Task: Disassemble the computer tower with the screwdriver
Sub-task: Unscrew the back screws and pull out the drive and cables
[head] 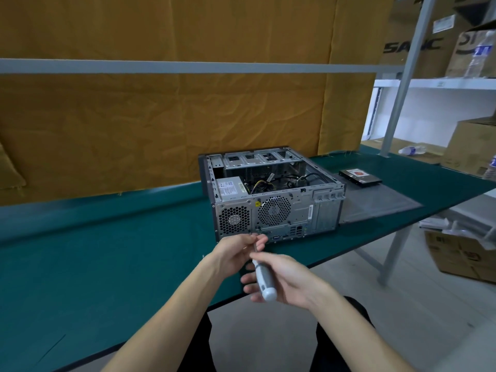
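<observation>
An open computer tower (pixel 276 194) lies on its side on the green table (pixel 107 251), its rear panel with two fan grilles facing me and its cables and drive bays exposed on top. My right hand (pixel 284 280) grips the grey handle of a screwdriver (pixel 264 281). The shaft points up toward the lower edge of the rear panel. My left hand (pixel 236 252) pinches the shaft near its tip, just in front of the tower's port area.
The removed dark side panel (pixel 381 202) lies flat to the right of the tower, with a hard drive (pixel 360 177) behind it. Cardboard boxes (pixel 461 253) and metal shelving (pixel 402 76) stand at the right. An orange cloth hangs behind the table.
</observation>
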`<state>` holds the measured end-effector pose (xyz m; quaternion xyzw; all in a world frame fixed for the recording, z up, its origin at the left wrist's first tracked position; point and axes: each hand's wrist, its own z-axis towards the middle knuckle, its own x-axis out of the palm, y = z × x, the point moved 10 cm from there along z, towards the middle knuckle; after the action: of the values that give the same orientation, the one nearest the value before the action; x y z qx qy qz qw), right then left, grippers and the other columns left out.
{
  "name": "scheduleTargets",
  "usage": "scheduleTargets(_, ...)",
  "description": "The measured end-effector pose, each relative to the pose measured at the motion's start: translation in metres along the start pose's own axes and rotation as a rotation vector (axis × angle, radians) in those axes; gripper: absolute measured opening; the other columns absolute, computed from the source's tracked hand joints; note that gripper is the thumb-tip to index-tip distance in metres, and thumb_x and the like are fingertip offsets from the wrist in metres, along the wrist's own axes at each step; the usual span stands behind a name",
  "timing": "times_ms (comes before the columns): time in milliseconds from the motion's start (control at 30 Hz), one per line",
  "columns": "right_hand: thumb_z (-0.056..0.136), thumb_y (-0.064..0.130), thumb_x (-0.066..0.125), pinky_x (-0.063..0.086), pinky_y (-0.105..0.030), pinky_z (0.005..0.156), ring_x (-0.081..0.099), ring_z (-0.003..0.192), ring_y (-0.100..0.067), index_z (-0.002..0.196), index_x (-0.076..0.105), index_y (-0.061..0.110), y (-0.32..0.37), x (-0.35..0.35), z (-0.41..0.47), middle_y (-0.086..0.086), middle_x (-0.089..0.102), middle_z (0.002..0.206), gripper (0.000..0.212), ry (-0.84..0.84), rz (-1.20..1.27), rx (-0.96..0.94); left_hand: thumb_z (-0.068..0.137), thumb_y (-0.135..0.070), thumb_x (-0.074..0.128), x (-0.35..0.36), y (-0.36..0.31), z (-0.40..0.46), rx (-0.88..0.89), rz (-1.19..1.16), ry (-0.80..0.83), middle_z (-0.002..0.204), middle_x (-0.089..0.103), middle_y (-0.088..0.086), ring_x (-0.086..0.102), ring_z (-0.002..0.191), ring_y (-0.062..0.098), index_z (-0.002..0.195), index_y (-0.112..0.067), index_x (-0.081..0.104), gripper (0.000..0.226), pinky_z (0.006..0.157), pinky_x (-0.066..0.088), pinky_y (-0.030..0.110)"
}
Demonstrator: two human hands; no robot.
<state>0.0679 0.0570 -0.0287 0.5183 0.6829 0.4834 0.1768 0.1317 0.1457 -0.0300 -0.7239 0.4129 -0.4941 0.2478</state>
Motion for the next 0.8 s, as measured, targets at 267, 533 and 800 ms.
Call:
scheduleTargets(267, 0.085, 0.022, 0.078, 0.059, -0.034, 0.056, 0.073, 0.063, -0.024, 0.109, 0.065, 0.01, 0.011, -0.021, 0.0, -0.011, 0.076, 0.08, 0.029, -0.248, -0.38, -0.134, 0.091, 0.008, 0.067, -0.014, -0.009, 0.002, 0.11, 0.145, -0.115, 0.086, 0.076, 0.022, 0.076, 0.073, 0.027, 0.111, 0.014, 0.059, 0.022, 0.058, 0.059, 0.026)
scheduleTargets(533, 0.1, 0.016, 0.055, 0.062, -0.046, 0.066, 0.076, 0.079, -0.034, 0.114, 0.06, 0.001, 0.005, -0.02, 0.003, -0.019, 0.076, 0.088, 0.021, -0.146, -0.243, -0.09, 0.101, 0.011, 0.044, -0.006, 0.002, 0.001, 0.038, -0.05, 0.012, 0.11, 0.071, 0.028, 0.077, 0.087, 0.028, 0.126, 0.014, 0.05, 0.026, 0.065, 0.063, 0.029)
scheduleTargets(800, 0.095, 0.038, 0.069, 0.062, -0.054, 0.079, 0.068, 0.079, -0.028, 0.115, 0.065, -0.002, -0.008, -0.009, 0.004, -0.014, 0.059, 0.093, 0.045, -0.089, -0.058, 0.048, 0.106, 0.004, 0.031, 0.009, 0.014, -0.005, -0.075, -0.224, 0.036, 0.137, 0.06, 0.021, 0.065, 0.108, 0.027, 0.138, 0.013, 0.043, 0.036, 0.096, 0.049, 0.038)
